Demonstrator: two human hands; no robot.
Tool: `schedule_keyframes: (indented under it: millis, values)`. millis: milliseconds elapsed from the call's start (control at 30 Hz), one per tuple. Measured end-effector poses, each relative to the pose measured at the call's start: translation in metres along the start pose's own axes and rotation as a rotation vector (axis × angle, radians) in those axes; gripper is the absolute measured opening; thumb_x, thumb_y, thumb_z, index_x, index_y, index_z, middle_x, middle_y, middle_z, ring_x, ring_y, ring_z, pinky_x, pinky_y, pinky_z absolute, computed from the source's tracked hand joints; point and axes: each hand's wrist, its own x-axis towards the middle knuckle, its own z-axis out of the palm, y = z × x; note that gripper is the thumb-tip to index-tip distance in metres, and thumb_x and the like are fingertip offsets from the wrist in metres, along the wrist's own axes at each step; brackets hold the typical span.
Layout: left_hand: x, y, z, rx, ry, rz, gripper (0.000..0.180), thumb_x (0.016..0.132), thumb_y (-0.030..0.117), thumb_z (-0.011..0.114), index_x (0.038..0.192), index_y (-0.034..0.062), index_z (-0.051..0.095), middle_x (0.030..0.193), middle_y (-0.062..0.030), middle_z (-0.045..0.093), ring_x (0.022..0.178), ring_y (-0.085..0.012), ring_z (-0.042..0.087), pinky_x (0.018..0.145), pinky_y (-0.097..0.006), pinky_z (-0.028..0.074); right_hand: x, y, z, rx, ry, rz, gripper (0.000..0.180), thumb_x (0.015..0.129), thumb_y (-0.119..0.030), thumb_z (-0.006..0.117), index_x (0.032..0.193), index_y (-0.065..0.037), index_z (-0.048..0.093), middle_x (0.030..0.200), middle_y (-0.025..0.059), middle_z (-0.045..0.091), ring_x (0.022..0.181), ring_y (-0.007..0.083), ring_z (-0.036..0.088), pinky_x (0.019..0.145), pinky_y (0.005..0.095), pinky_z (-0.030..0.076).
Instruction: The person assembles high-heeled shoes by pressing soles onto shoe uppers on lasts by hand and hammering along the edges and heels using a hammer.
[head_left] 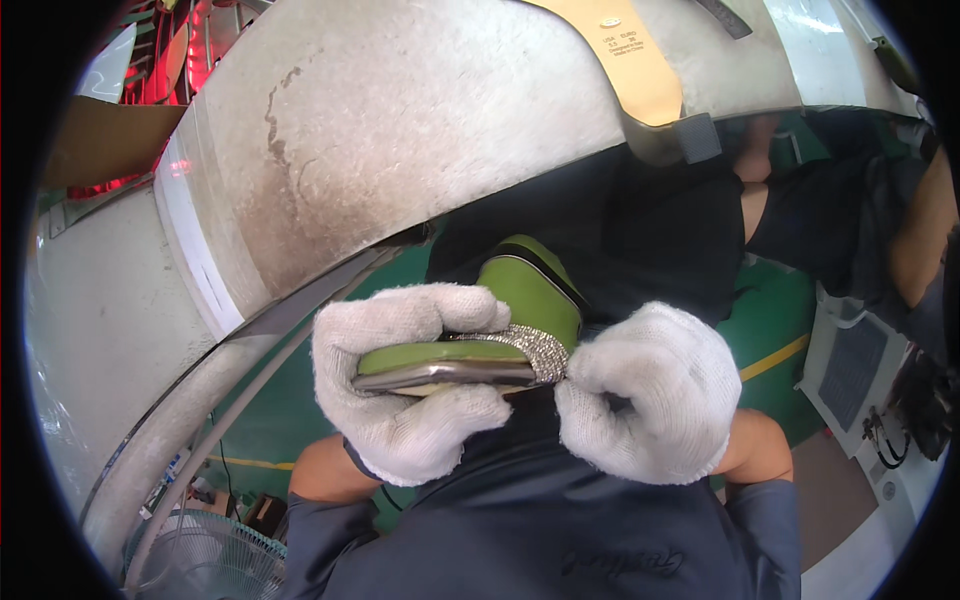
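Note:
My left hand (400, 380), in a white knitted glove, is closed round a green shoe (535, 285), its fingers over the top and the thumb underneath. A band of glittering rhinestones (540, 350) crosses the shoe, and a shiny metallic edge runs along its sole. The shoe lies on its side, in front of my body. Against the end of the rhinestone band, my gloved right hand (650, 395) is closed in a pinch, thumb and forefinger together. What sits between those fingertips is hidden.
Ahead curves a worn, stained light workbench (400, 130). A tan insole (630, 65) lies at its near edge. Red-lit racks (165, 50) stand far left, a fan (205, 555) low on the left. At right are another person's arm (920, 235) and a pale machine box (850, 365).

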Motion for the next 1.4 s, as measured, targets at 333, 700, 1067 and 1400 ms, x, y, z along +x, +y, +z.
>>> schedule_keyframes:
  millis: [333,700,1067,1400]
  values:
    - [0.024,0.011,0.031,0.126,0.057,-0.136,0.049,0.093,0.008,0.081,0.131,0.0,0.053,0.125,-0.0212,0.071,0.115,-0.0326,0.075,0.102,-0.048,0.062,0.008,0.0,-0.013,-0.107,0.038,0.004,0.029,0.07,0.003,0.086,0.093,-0.007,0.071,0.079,0.0092,0.068,0.062,0.0302,0.067,0.057,0.0412,0.054]
    - [0.039,0.003,0.043,0.169,0.182,-0.177,0.036,0.099,0.006,0.079,0.126,-0.0023,0.058,0.123,-0.0192,0.075,0.111,-0.0249,0.075,0.102,-0.041,0.06,0.006,-0.016,-0.014,-0.647,-0.062,-0.188,0.047,0.074,0.007,0.083,0.12,0.008,0.072,0.096,0.0171,0.072,0.072,0.0283,0.07,0.06,0.0375,0.055]
    - [0.053,-0.008,0.026,0.007,0.319,-0.236,0.03,0.099,0.005,0.082,0.121,-0.0041,0.063,0.111,-0.0138,0.077,0.099,-0.0148,0.073,0.092,-0.033,0.06,0.003,0.0,0.009,-0.548,-0.062,-0.241,0.061,0.074,-0.004,0.084,0.131,0.012,0.069,0.1,0.0151,0.07,0.072,0.0276,0.064,0.062,0.04,0.051]
    - [0.057,-0.015,-0.013,-0.372,0.038,-0.251,0.043,0.107,0.034,0.076,0.13,0.0022,0.061,0.118,-0.012,0.068,0.11,-0.0283,0.073,0.099,-0.049,0.064,0.002,-0.005,0.007,0.204,0.086,-0.091,0.046,0.077,0.003,0.085,0.123,-0.002,0.08,0.098,0.0101,0.073,0.079,0.0275,0.071,0.069,0.0373,0.056]
